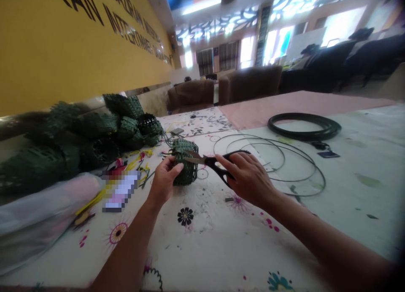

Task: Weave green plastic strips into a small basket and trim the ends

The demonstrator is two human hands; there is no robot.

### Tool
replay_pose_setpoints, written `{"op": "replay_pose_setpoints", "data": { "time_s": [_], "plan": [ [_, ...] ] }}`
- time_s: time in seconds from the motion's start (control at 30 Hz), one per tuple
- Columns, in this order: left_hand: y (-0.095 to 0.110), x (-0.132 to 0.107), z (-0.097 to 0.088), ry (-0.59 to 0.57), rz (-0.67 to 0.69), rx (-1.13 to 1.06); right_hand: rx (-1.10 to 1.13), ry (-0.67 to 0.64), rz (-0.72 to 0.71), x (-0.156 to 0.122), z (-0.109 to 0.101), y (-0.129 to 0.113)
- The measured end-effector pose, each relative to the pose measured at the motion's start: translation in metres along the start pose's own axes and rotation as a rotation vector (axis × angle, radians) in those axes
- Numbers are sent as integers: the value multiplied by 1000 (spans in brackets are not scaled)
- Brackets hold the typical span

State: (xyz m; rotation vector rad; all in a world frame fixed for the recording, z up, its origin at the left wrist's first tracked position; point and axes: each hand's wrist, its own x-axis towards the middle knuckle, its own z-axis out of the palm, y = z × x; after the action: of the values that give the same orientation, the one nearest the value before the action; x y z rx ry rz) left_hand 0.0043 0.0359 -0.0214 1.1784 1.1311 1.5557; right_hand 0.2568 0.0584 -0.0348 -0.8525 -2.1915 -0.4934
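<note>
A small dark green woven basket (190, 172) lies on its side on the patterned tablecloth, with loose strip ends sticking out at its left. My left hand (164, 178) grips its left edge, thumb on the near side and fingers mostly hidden behind. In my right hand (248, 176) is a pair of scissors (209, 160) with black handles, fingers wrapped through and over the loops. The blades point left and are slightly parted, and their tips lie over the basket's woven wall. Whether they touch a strip I cannot tell.
Several green woven baskets (126, 127) are heaped at the left behind a translucent plastic bag (47, 216). Thin wire loops (316, 165) lie right of the scissors, with a thick dark coil (335, 129) farther back. Yellow strips (91, 201) lie left. Brown chairs (249, 85) stand beyond the table.
</note>
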Motion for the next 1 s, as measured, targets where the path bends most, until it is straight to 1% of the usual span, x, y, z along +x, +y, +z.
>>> {"op": "replay_pose_setpoints", "data": {
  "time_s": [0.07,0.1,0.27,0.33,0.53,0.67,0.8,0.87,0.93,1.0],
  "plan": [
    [1,-1,-1,1,54,106,17,-3,11,0,0,0],
    [2,-2,-2,15,88,194,28,-4,19,0,0,0],
    [8,-9,-1,132,339,759,41,-11,24,-1,2,0],
    [10,-12,1,138,391,855,39,-22,25,-1,2,0],
    [12,-14,7,158,383,744,63,-35,31,2,-4,-1],
    [8,-14,7,152,369,766,10,-42,20,4,-13,-2],
    [3,-13,7,111,290,659,-53,-43,8,6,-18,-3],
    [3,-12,6,115,255,607,-56,-32,9,6,-18,-3],
    [5,-11,5,140,265,603,-67,-14,4,5,-17,-3],
    [9,-11,4,158,307,628,-76,-2,-6,5,-16,-3]
  ]
}}
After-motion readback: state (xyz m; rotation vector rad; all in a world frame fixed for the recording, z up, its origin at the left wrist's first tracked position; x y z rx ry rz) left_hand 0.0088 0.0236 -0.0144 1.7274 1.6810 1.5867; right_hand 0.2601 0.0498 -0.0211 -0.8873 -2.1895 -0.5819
